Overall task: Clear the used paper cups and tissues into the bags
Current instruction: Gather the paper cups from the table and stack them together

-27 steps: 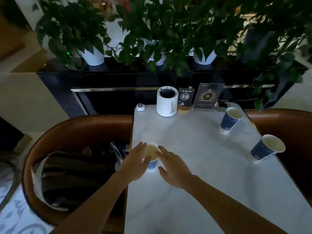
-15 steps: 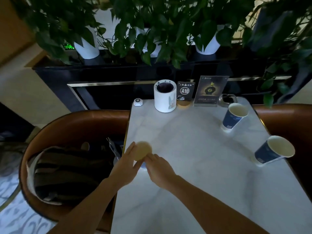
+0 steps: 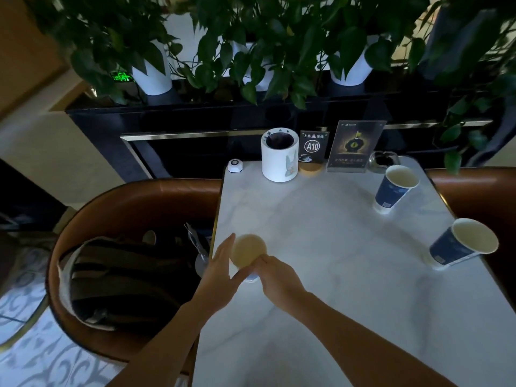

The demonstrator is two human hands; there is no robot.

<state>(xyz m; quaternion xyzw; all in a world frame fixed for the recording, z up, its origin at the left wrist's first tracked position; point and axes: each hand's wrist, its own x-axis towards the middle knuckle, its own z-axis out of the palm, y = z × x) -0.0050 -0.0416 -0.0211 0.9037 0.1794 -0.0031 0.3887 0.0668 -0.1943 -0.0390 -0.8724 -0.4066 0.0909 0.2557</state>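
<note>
A blue paper cup (image 3: 248, 251) with a pale inside stands near the left edge of the white marble table (image 3: 321, 275). My left hand (image 3: 220, 270) presses flat against its left side, fingers straight. Gripping the cup's right side is my right hand (image 3: 275, 276). Two more blue paper cups stand on the right: one at the far right corner (image 3: 392, 189), one at the right edge (image 3: 463, 245). Left of the table, a dark bag with a pale rim (image 3: 120, 277) lies on the brown chair. No tissues are visible.
At the table's far end stand a white cylinder holder (image 3: 279, 156), an A10 sign (image 3: 312, 146), a dark card stand (image 3: 353, 146), a call button (image 3: 235, 165) and a glass ashtray (image 3: 382, 160). Brown chairs (image 3: 134, 202) flank the table. Potted plants (image 3: 251, 51) line the black ledge behind.
Both hands have closed in on the near cup, which now sits between them; the right hand's fingers have curled around it. The view has shifted slightly.
</note>
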